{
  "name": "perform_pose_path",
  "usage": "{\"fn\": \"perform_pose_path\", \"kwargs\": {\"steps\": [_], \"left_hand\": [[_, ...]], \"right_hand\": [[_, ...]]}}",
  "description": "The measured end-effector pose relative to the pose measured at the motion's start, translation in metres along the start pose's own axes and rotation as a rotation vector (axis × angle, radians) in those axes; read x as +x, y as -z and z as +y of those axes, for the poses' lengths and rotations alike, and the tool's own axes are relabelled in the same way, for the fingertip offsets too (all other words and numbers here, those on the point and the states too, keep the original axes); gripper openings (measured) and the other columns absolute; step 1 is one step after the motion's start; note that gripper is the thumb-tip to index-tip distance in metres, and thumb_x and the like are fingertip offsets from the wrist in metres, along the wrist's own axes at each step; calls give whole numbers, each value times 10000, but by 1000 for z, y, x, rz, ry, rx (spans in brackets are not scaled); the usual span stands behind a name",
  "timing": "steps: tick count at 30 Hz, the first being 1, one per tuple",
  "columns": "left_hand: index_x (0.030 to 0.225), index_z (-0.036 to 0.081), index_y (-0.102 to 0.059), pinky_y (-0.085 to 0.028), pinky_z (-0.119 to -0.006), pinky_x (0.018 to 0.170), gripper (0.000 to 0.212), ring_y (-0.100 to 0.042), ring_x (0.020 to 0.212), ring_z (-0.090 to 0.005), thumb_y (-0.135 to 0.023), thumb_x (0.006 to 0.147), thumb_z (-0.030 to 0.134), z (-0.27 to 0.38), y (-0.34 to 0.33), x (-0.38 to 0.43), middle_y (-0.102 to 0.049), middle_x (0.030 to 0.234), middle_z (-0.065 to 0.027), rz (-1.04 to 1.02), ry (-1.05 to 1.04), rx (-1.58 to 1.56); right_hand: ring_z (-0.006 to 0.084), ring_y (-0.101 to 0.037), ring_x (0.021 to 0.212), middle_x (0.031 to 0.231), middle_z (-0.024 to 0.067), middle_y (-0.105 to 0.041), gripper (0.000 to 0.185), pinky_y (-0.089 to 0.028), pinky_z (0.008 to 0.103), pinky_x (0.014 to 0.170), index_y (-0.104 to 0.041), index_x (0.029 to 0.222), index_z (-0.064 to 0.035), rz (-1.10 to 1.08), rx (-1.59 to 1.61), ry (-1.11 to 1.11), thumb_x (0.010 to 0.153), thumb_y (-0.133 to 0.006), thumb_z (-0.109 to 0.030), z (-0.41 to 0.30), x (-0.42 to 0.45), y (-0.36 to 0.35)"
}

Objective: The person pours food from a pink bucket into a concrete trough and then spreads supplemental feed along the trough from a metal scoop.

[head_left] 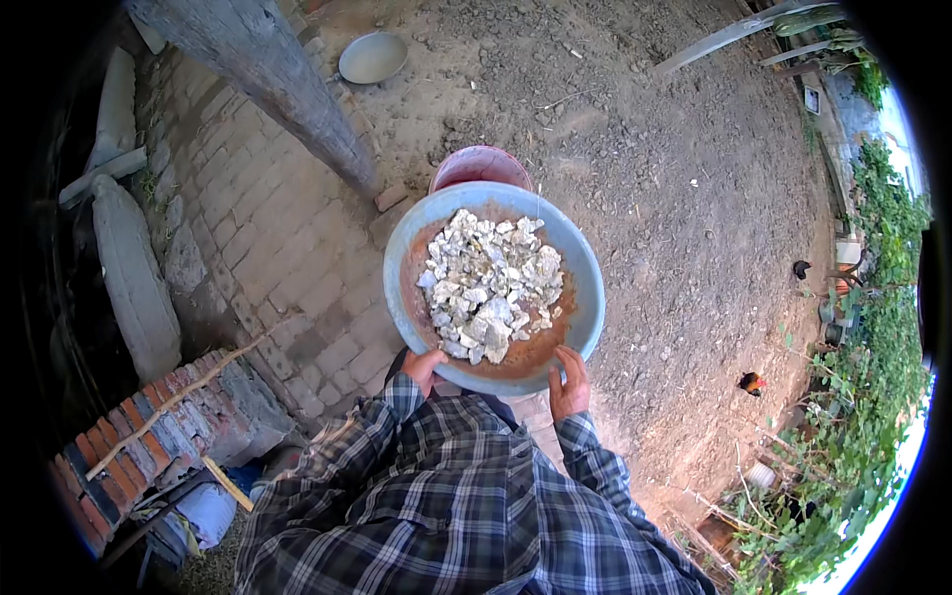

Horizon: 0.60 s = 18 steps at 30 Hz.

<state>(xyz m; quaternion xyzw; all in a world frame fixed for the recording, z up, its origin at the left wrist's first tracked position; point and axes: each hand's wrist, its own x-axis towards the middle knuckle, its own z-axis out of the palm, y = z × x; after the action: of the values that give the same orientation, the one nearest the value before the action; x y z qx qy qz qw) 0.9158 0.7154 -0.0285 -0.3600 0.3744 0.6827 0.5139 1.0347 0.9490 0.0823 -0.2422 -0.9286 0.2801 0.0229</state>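
Note:
A wide light-blue basin (590,297) is held out in front of my body, its inner wall stained reddish brown. Pale, broken chunks (487,286) are heaped in it, several of them greyish; I cannot tell exactly what material they are. My left hand (422,370) grips the near rim on the left, thumb over the edge. On the near right rim, my right hand (570,385) has its fingers hooked over the lip. Just beyond the basin's far side stands a pinkish-red bucket (480,165), partly hidden by it.
A weathered wooden post (297,97) rises at the left front from brick paving (253,201). A shallow metal pan (373,58) lies farther off. Low brickwork (149,439) with a stick is at left. Two chickens, one dark (801,269), one orange-necked (752,384), are on the dirt near green plants (885,357).

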Motion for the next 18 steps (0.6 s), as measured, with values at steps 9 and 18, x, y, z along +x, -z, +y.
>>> {"fn": "perform_pose_path", "kwargs": {"steps": [9,18], "left_hand": [[973,-15,-462,-583,-471,525,268,-633,648,-297,-562,728,30,94,-25,163,-561,793,-117,-107,-153,105],[1033,12,-458,-583,-453,505,312,-650,684,-314,-587,751,53,94,12,230,-583,843,-134,-141,-204,85]], "right_hand": [[304,-606,913,1043,163,-601,272,-504,345,750,-606,1057,-50,-203,141,-543,786,-613,-75,40,-90,-23],[221,-628,944,986,140,-662,323,-492,340,838,-630,1064,-14,-295,106,-963,797,-644,-196,40,-176,-24]]}}
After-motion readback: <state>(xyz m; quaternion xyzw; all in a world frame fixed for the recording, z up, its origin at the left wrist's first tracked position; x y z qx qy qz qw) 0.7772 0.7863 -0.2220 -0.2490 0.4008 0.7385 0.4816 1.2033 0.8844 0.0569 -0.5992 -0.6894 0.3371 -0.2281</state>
